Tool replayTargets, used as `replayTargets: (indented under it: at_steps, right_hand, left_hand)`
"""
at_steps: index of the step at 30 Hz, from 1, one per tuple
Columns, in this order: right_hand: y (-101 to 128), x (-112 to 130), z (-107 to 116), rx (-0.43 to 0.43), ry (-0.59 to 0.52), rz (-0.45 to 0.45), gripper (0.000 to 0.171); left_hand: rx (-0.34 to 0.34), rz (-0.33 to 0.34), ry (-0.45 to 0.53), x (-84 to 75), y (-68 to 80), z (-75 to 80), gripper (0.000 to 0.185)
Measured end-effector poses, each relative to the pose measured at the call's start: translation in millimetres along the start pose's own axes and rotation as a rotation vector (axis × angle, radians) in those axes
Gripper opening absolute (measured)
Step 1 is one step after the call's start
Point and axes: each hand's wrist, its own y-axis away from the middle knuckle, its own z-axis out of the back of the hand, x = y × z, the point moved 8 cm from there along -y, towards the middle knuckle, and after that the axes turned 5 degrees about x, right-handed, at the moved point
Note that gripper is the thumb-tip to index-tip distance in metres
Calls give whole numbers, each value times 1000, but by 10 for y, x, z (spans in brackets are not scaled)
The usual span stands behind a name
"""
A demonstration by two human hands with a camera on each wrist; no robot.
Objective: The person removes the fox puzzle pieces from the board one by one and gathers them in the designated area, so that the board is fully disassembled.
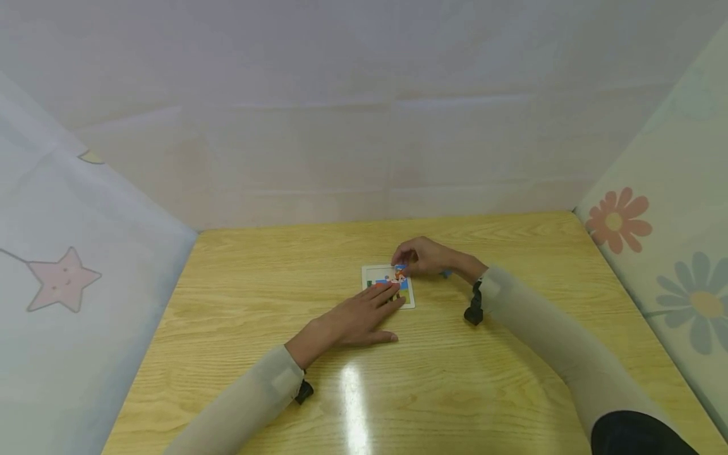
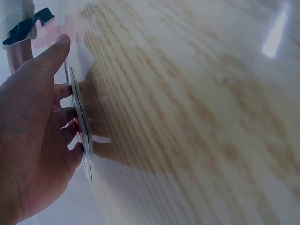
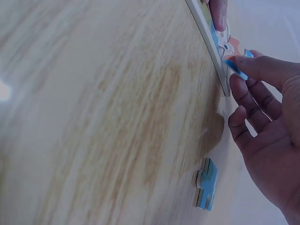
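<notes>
The left hand [image 1: 355, 319] presses straight fingers on a white square puzzle board [image 1: 388, 285] mid-desk; the right hand [image 1: 428, 257] pinches a blue puzzle piece [image 3: 236, 69] at its far edge.

Soft light, tabletop [image 1: 352, 404] glare, wrist-cam blur

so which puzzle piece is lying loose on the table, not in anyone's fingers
The blue-green piece lying flat below the right hand, apart from the puzzle board; the other blue piece is pinched in that hand's fingertips.
</notes>
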Motion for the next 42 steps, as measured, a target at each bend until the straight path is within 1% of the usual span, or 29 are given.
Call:
replayTargets:
  at_steps: [3,8,14,21,29,33,38,42]
  right_hand:
    - [14,-8,-6,4,-21,-5,26]
    - [38,-27,-1,2,-87,-17,27]
    - [93,-62,68,-42,-192,-23,27]
    - [234,-112,210,-84,-277,-81,32]
    - [412,-124,378,-103,-309,-76,34]
    - [536,-161,443,-109,-291,-88,35]
    - [696,-253,521,-116,-256,-120,35]
    - [834,-343,574,-127,-256,-150,36]
  left_hand:
    - [5,5,3,-2,-1,1,83]
    - [9,10,-3,0,-9,-1,84]
    - [17,17,-2,9,-24,-28,84]
    - [-1,8,-6,4,-41,-39,84]
    - [2,9,-18,1,-43,-48,84]
    - [1,11,-39,-6,-48,-50,85]
    - [1,12,-49,6,-37,-47,85]
    - [-6,10,-53,16,-26,-47,84]
